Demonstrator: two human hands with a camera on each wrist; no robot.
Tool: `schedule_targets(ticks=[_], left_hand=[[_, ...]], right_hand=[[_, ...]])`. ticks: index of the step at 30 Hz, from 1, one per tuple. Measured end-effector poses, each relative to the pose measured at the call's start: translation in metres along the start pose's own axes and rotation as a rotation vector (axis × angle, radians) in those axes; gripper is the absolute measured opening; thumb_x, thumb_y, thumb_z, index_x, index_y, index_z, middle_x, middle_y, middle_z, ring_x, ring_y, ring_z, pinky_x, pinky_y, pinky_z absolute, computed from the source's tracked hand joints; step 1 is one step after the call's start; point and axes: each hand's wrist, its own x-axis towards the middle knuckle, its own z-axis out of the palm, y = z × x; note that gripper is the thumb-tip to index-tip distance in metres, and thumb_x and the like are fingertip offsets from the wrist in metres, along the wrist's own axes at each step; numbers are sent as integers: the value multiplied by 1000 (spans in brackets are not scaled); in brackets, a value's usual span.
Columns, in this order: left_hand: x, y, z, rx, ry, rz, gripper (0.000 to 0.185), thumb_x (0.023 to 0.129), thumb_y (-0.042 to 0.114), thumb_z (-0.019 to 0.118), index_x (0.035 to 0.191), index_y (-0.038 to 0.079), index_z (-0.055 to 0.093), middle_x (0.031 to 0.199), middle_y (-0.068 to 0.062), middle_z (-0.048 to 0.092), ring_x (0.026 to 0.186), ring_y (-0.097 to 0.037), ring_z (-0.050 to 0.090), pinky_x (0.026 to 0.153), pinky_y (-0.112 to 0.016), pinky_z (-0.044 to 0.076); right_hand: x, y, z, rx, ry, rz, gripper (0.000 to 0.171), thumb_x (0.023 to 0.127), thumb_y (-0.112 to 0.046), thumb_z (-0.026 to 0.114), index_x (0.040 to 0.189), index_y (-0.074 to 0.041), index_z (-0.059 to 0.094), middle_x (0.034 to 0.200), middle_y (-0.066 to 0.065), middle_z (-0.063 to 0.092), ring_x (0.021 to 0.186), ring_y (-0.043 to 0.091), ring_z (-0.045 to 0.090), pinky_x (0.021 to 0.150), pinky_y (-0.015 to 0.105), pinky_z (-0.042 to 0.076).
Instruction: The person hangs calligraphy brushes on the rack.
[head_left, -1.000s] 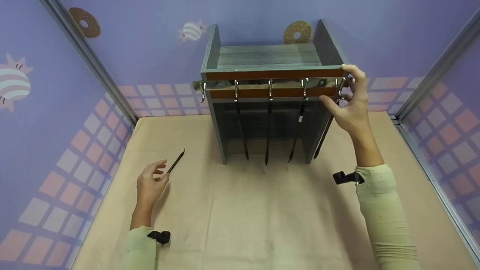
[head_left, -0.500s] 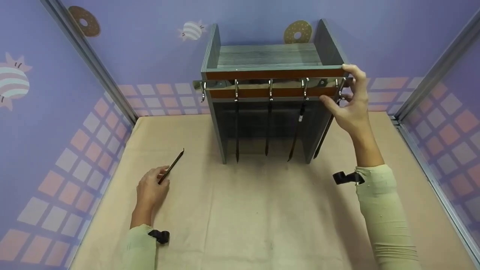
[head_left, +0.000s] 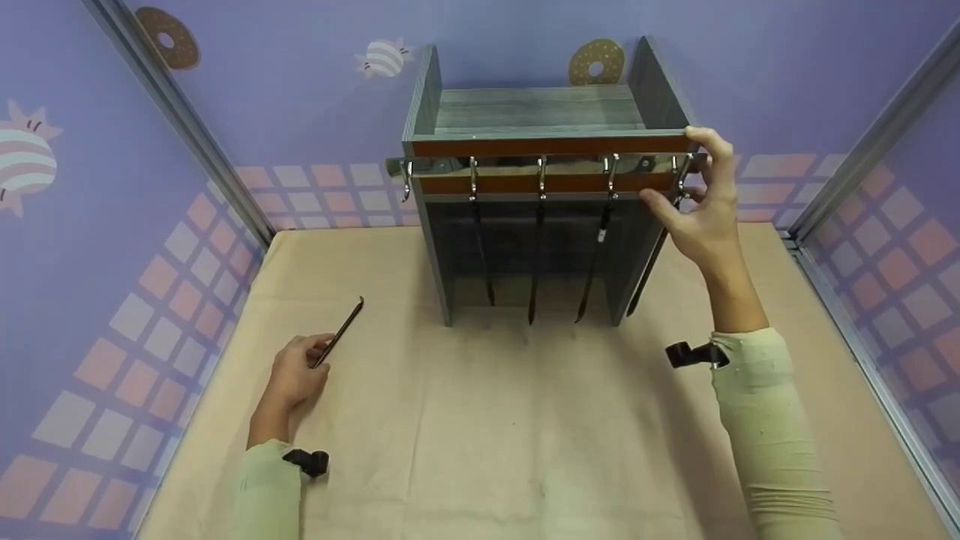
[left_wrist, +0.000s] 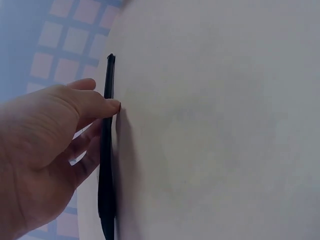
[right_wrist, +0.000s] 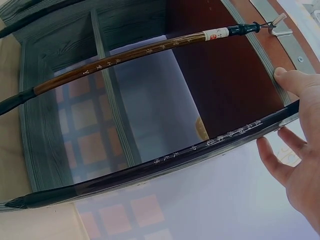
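In the head view, my left hand [head_left: 294, 373] pinches a dark calligraphy brush [head_left: 339, 330] low over the cloth at the left. The left wrist view shows this brush [left_wrist: 106, 165] between thumb and fingers, its shadow beside it. My right hand [head_left: 706, 217] grips the right front corner of a grey wooden shelf [head_left: 540, 112], index finger on the top edge and thumb on the front panel. Below that hand hangs a dark brush [right_wrist: 175, 159] with white characters. A brown-handled brush [right_wrist: 135, 57] with a white label hangs by a loop from a hook beside it.
A metal hook rail [head_left: 506, 168] runs across the shelf's red-brown front. Several brushes hang from its hooks, while the leftmost hook [head_left: 407, 181] bears none. Beige cloth [head_left: 480, 435] covers the table. Patterned walls with metal framing [head_left: 187, 124] enclose it.
My left fingers have closed around the brush, and the hand has drawn slightly left with it. Brushes hanging at the left and middle of the rail swing a little. The right hand stays put.
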Motion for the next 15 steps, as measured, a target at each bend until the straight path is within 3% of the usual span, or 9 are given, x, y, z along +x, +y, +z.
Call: schedule_targets(ticks=[7, 15], left_hand=[[3, 2, -8, -6, -86, -37, 57, 99, -13, 62, 154, 0, 66, 137, -33, 65, 124, -48, 66, 102, -55, 58], [5, 1, -9, -7, -91, -30, 60, 96, -14, 61, 154, -1, 66, 135, -34, 67, 120, -47, 67, 96, -50, 58]], right_hand=[[-1, 0, 0, 4, -2, 4, 81, 91, 3, 88, 157, 2, 42, 155, -5, 51, 119, 17, 67, 79, 15, 61], [0, -1, -1, -3, -8, 5, 81, 91, 2, 88, 158, 1, 41, 155, -5, 51, 120, 17, 67, 80, 15, 61]])
